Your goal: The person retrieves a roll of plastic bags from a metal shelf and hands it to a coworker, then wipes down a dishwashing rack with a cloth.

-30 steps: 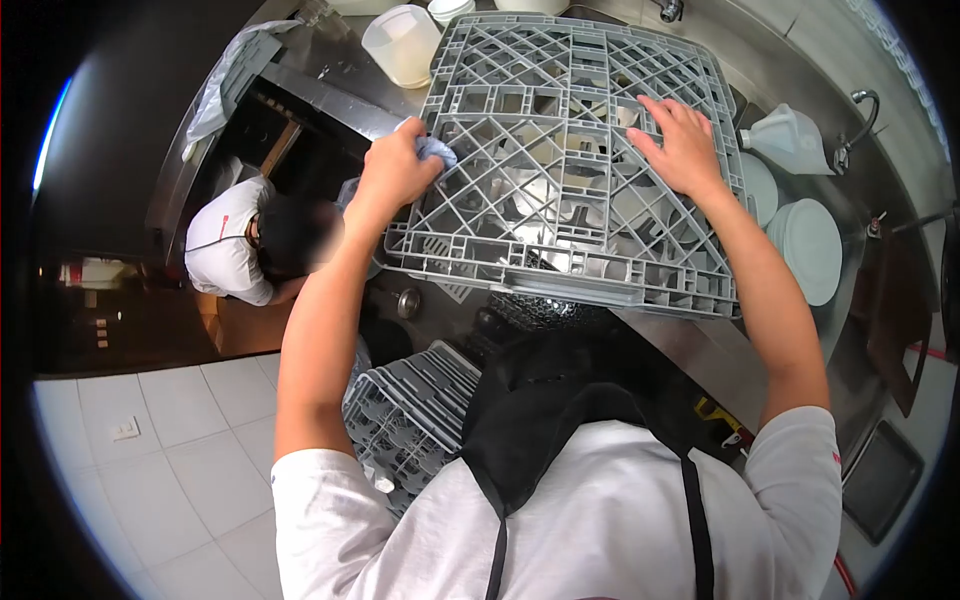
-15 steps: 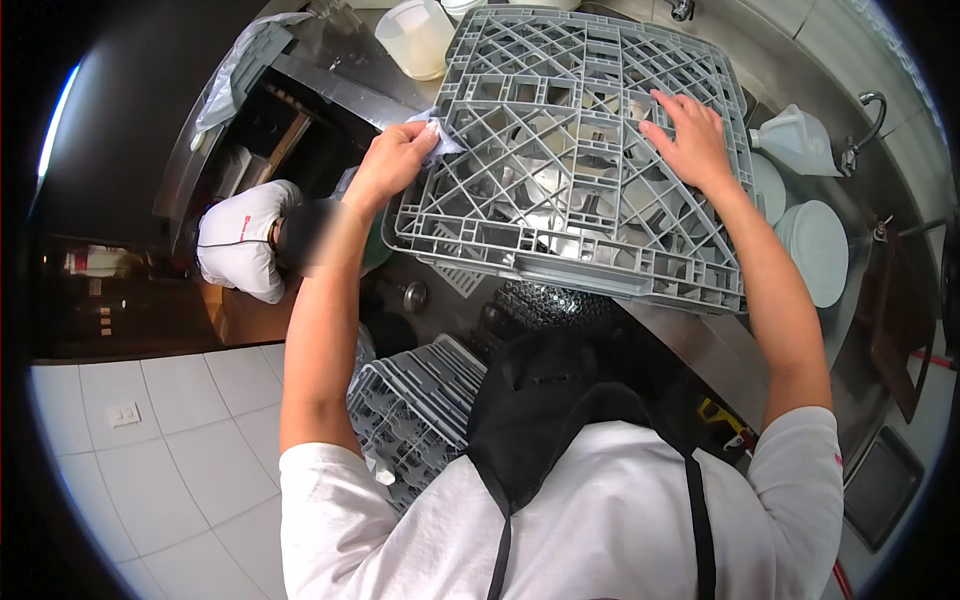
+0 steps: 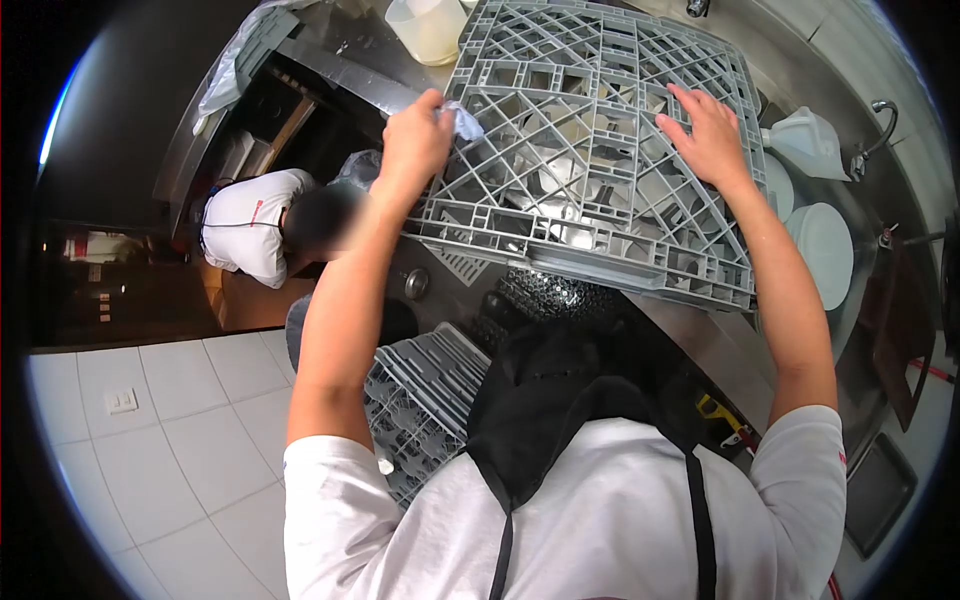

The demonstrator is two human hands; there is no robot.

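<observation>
A large grey plastic dish rack (image 3: 500,78) spans the counter in front of me, its lattice face up. Beneath the lattice, metal and pale pieces show through, too broken up by the bars to name. My left hand (image 3: 416,140) is closed around a crumpled pale cloth (image 3: 466,122) at the rack's left edge. My right hand (image 3: 708,142) lies on the right part of the lattice, fingers stretched out and slightly apart, the thumb pointing inward.
Stacked white plates (image 3: 822,258) and a translucent jug (image 3: 806,142) stand right of the rack, near a tap (image 3: 868,150). A translucent tub (image 3: 424,28) sits behind it. At left a co-worker (image 3: 250,225) bends low. More grey racks (image 3: 425,400) stand below by my left side.
My left hand has moved up along the rack's left edge with the cloth. The right hand keeps its place on the lattice. The view and the co-worker have shifted slightly.
</observation>
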